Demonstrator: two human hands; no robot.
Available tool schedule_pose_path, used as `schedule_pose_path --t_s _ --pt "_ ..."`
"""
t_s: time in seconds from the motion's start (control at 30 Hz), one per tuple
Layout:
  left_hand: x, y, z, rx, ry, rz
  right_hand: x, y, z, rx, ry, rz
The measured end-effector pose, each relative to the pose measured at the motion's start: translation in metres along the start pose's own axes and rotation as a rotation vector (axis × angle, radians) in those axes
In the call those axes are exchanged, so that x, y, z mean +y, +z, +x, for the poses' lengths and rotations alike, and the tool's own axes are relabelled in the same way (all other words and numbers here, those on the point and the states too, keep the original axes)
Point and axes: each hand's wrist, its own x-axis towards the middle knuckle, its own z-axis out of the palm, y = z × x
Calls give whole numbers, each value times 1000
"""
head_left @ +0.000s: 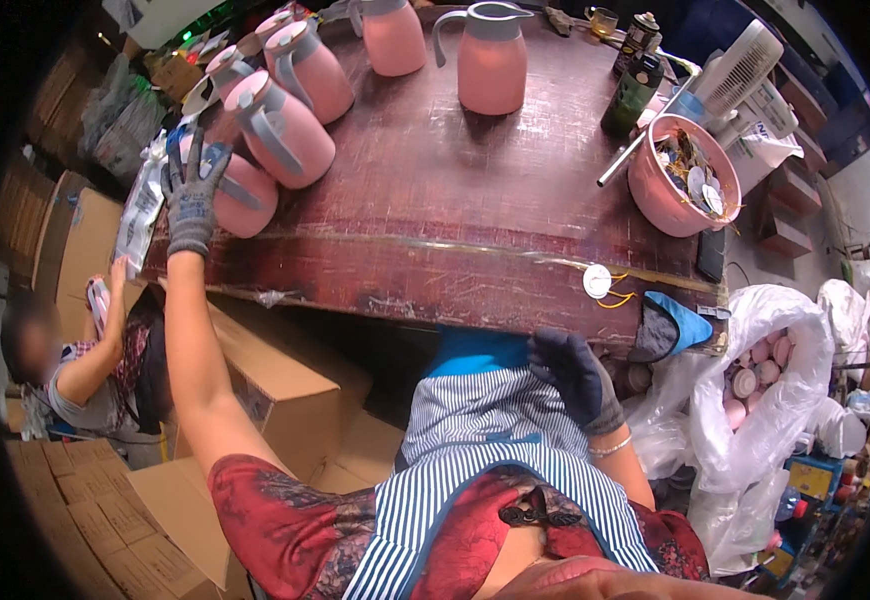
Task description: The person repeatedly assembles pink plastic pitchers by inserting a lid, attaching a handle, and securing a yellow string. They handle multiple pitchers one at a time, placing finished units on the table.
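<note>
My left hand [193,200], in a grey work glove, reaches to the table's left end. Its fingers are stretched and spread over the lid end of a pink jug [248,203] with a grey handle; whether they press on it I cannot tell. Beside it stand more pink jugs, the closest being a jug [290,135] with a pale lid. My right hand [575,380], in a dark glove, hangs empty by the table's front edge with its fingers extended. Nearest to it are a blue and grey cloth piece [670,328] and a white round tag [597,281] with yellow string.
On the dark red table [405,190], a lone pink jug [493,70] stands at the back. To the right are a pink bucket [655,185] of scraps, a green bottle [633,95] and a plastic bag [795,400] of pink parts. Cardboard boxes [275,380] and another person [85,370] are at left.
</note>
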Motion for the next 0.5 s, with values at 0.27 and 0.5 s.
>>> schedule_pose_path --t_s 0.27,0.5 --pt "233 16 210 465 212 -1122 -33 3 -14 6 -61 -583" --pt "219 232 395 160 -108 -1622 -106 -86 -91 346 -505 -548"
